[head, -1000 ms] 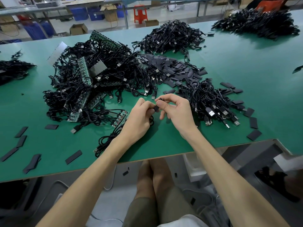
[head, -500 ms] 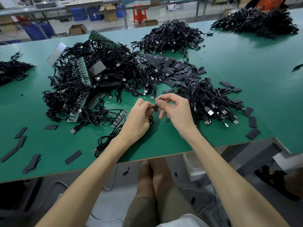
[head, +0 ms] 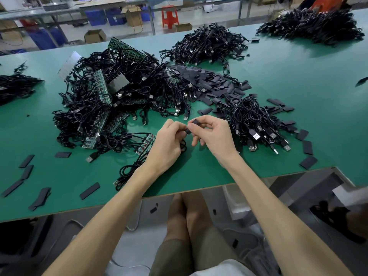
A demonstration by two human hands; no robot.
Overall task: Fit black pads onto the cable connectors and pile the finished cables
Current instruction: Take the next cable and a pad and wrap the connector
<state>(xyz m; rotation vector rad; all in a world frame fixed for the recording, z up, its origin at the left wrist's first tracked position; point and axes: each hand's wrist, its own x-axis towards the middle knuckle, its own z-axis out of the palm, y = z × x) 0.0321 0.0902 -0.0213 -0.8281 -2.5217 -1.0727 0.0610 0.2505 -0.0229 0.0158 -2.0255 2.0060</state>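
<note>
- My left hand (head: 169, 142) still pinches the connector (head: 187, 130), my right hand (head: 215, 136) the black pad (head: 196, 121).
- Hardly any change, so the pad seems not seated yet.

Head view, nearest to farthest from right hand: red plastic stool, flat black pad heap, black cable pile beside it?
1. Black cable pile, just right of the right hand.
2. Flat black pad heap, farther back.
3. Red plastic stool, far background.
</note>
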